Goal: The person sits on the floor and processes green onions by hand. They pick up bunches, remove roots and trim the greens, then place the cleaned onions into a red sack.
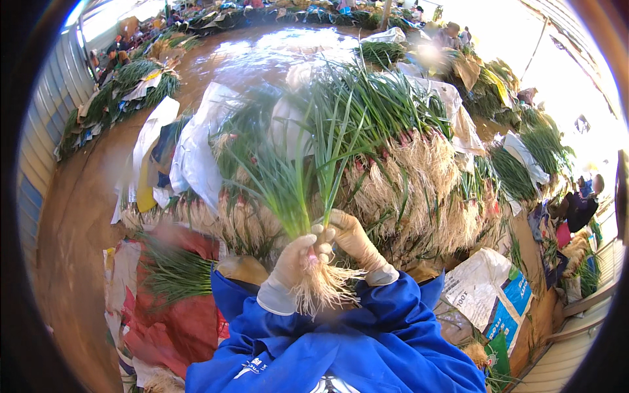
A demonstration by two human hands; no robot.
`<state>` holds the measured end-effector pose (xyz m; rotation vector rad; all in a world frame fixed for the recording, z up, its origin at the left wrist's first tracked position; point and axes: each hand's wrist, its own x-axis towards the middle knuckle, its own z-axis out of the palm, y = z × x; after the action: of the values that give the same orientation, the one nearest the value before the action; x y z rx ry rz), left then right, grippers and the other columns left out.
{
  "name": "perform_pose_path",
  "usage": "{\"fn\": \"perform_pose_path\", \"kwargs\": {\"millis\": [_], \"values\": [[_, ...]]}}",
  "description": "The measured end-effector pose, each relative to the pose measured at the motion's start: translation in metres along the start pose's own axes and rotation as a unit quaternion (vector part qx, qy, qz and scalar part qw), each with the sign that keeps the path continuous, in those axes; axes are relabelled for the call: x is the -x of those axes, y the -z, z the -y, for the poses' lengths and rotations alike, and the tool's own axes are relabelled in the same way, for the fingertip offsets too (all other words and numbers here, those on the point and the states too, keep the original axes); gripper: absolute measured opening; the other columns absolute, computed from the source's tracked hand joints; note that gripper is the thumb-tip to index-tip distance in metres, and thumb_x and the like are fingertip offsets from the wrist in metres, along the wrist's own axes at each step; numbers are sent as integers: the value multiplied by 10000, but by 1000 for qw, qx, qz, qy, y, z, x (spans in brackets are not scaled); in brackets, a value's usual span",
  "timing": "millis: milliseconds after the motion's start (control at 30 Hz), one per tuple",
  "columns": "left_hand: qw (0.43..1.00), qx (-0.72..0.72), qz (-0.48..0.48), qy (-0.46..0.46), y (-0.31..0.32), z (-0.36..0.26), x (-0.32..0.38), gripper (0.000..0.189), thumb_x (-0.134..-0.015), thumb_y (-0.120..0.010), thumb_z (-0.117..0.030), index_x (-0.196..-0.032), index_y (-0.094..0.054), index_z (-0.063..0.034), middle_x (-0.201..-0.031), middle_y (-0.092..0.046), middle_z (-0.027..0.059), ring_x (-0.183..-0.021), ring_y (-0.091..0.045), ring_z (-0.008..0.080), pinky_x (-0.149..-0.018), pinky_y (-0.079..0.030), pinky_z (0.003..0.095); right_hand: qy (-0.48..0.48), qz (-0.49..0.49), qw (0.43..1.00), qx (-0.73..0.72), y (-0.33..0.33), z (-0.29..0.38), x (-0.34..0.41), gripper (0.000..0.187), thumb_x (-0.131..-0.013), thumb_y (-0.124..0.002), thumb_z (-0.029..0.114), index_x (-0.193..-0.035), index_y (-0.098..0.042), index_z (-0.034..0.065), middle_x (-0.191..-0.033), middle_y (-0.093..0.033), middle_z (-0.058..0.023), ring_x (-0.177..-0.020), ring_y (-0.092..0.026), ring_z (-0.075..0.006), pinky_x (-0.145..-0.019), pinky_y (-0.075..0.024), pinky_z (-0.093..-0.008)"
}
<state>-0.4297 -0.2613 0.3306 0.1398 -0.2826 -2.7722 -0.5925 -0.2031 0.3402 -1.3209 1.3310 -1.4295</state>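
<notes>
My left hand [290,275], in a pale glove, is closed around a bunch of green onions [295,216] near its reddish bulbs, with the long pale roots hanging below the fingers. My right hand [354,243], gloved as well, pinches a thinner green onion stalk [329,191] beside that bunch, its fingertips against those of my left hand. Both hands are in front of my blue garment. Just beyond them lies a large heap of green onions [388,118], with leaves pointing away and tangled roots [422,167] towards me.
Green onions [182,275] rest on a red sack [172,314] to my left. A printed white and blue sack [486,290] lies to my right. White sacks [196,147] lie over the heap's left part. More piles and several people are farther off.
</notes>
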Motion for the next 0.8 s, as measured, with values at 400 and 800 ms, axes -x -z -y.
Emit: {"fn": "perform_pose_path", "kwargs": {"millis": [400, 800], "values": [[961, -218, -168, -17, -11, 12, 7, 245, -837, -605, -56, -1078, -598, -11, -910, -653, 119, -720, -607, 183, -731, -564, 383, -174, -126, 974, -69, -11, 15, 2, 195, -923, -608, 163, -1016, -552, 1, -693, -584, -20, -504, -501, -75, -449, -416, -226], [989, -63, -91, -100, -17, 23, -2, 156, -833, -616, -58, -980, -580, -97, -1012, -585, 59, -801, -578, 155, -701, -538, 341, -226, -176, 949, -130, -13, 12, 17, 234, -944, -556, 216, -941, -632, -5, -783, -656, -95, -633, -586, -142, -582, -488, -291]]}}
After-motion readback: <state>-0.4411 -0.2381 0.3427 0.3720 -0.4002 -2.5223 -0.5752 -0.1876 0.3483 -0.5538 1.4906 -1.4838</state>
